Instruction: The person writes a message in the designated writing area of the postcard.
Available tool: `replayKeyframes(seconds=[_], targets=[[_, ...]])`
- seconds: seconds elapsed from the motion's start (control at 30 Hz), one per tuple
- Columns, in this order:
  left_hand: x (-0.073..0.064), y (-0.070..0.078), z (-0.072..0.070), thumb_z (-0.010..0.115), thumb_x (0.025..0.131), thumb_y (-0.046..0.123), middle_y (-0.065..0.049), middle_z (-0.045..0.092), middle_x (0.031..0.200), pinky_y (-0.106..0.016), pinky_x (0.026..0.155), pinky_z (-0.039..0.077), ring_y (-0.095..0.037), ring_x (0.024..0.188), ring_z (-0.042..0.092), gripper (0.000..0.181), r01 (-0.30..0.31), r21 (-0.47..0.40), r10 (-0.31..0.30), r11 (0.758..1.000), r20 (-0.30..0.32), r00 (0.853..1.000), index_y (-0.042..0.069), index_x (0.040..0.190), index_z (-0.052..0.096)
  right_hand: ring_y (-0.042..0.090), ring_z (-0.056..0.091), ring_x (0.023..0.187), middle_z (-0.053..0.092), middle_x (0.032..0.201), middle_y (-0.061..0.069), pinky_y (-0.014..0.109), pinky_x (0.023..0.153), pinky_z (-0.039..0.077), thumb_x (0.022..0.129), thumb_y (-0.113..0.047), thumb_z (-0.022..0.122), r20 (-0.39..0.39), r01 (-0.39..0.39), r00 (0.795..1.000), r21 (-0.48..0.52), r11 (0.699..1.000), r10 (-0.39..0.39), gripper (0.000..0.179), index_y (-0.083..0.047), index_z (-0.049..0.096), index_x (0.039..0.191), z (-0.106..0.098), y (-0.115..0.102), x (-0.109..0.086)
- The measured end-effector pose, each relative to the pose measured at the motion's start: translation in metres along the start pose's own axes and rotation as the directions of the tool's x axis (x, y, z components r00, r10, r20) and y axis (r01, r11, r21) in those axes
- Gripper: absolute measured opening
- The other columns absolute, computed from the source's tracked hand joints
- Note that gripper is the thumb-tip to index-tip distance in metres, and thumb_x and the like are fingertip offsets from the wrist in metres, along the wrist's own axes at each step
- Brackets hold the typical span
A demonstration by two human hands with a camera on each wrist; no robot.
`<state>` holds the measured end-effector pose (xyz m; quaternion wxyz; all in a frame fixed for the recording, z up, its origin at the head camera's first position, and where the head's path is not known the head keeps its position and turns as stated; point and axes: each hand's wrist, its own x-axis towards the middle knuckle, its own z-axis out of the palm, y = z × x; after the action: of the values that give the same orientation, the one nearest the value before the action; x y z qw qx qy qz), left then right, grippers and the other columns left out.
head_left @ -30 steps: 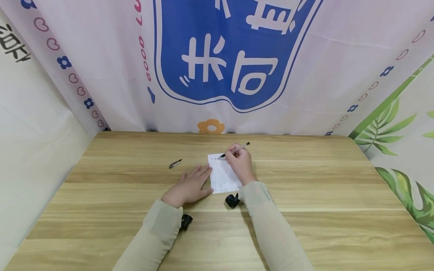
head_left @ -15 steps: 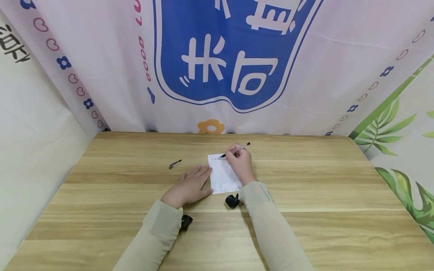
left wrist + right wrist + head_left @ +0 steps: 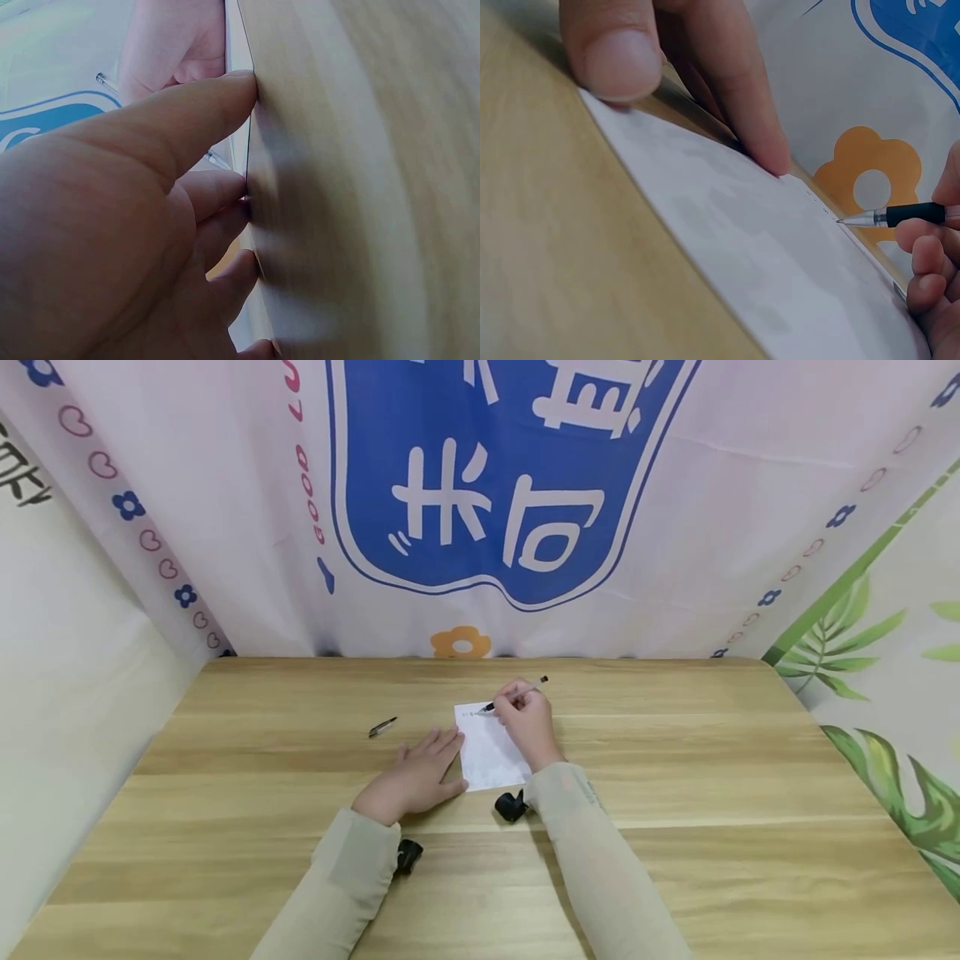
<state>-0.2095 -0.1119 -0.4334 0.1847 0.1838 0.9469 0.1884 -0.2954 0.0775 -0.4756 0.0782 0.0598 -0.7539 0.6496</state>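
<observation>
A white sheet of paper point(image 3: 491, 756) lies on the table, with a short row of small dark marks near its top left. My right hand point(image 3: 531, 722) pinches a pen point(image 3: 525, 689) with a clear barrel and black grip. In the right wrist view the pen point(image 3: 915, 215) has its tip at the paper point(image 3: 727, 217), by the marks. My left hand point(image 3: 416, 777) lies flat with fingers spread, thumb and fingertips on the paper's left edge. The left wrist view shows the left thumb point(image 3: 202, 109) at that edge.
A pen cap point(image 3: 382, 727) lies on the wooden table point(image 3: 675, 860), left of the paper. Black wrist cameras sit under both sleeves, one at the right cuff point(image 3: 511, 806) and one at the left cuff point(image 3: 408, 857). A printed curtain point(image 3: 262, 527) hangs behind the table.
The head view has shifted slightly, so the whole scene sits a little further left. Both hands keep their places on the paper, and the pen tip stays near the row of marks.
</observation>
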Motion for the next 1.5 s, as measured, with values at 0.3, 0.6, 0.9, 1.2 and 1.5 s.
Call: replayKeyframes(seconds=[0.3,0.6,0.9,1.2,1.5], targets=[[-0.0056,-0.0043,-0.0014,0.056,0.105,0.035,-0.011,0.015,0.169,-0.074,0.114,0.008,-0.039,0.154,0.009,0.072,0.002,-0.013,-0.002,1.000,-0.009,1.000,0.004,0.161,0.024,0.014,0.057,0.061,0.064,0.072,0.006,0.023,0.055,0.046,0.090,-0.004,0.061,-0.004,0.002,1.000,-0.016,1.000,-0.002,0.006,-0.004,0.066,0.087,0.0067,-0.0003,-0.0004],[-0.0044,-0.0018,-0.0004,0.056,0.105,0.036,-0.010,0.016,0.169,-0.073,0.115,0.009,-0.038,0.155,0.009,0.072,0.006,-0.008,-0.006,1.000,-0.011,1.000,0.006,0.161,0.024,0.014,0.057,0.063,0.065,0.075,0.007,0.023,0.057,0.047,0.090,-0.005,0.060,0.003,0.003,1.000,-0.017,1.000,-0.003,0.006,-0.003,0.066,0.088,0.0034,-0.0024,-0.0021],[-0.0032,-0.0011,0.0004,0.057,0.104,0.037,-0.009,0.015,0.169,-0.072,0.116,0.009,-0.036,0.155,0.009,0.072,0.003,-0.004,-0.004,1.000,-0.010,1.000,0.006,0.161,0.024,0.014,0.057,0.061,0.066,0.075,0.012,0.022,0.053,0.045,0.092,-0.004,0.060,-0.008,0.009,1.000,-0.011,1.000,-0.010,0.008,-0.003,0.067,0.087,0.0024,-0.0023,-0.0027],[-0.0039,-0.0007,-0.0019,0.057,0.105,0.036,-0.009,0.015,0.169,-0.072,0.116,0.009,-0.037,0.155,0.009,0.072,0.010,-0.011,-0.010,1.000,-0.008,1.000,0.006,0.161,0.024,0.015,0.057,0.062,0.067,0.078,0.017,0.023,0.054,0.045,0.093,-0.004,0.060,0.017,0.010,1.000,-0.008,1.000,-0.010,0.008,-0.002,0.067,0.088,0.0033,-0.0036,-0.0012],[-0.0060,0.0021,-0.0026,0.057,0.104,0.036,-0.011,0.015,0.169,-0.072,0.116,0.009,-0.038,0.155,0.009,0.073,-0.002,-0.016,0.002,1.000,-0.007,1.000,0.005,0.161,0.025,0.016,0.057,0.062,0.064,0.073,0.006,0.023,0.056,0.047,0.090,-0.007,0.061,-0.002,0.002,1.000,-0.052,0.999,-0.002,0.007,-0.005,0.065,0.085,0.0019,-0.0030,-0.0022]])
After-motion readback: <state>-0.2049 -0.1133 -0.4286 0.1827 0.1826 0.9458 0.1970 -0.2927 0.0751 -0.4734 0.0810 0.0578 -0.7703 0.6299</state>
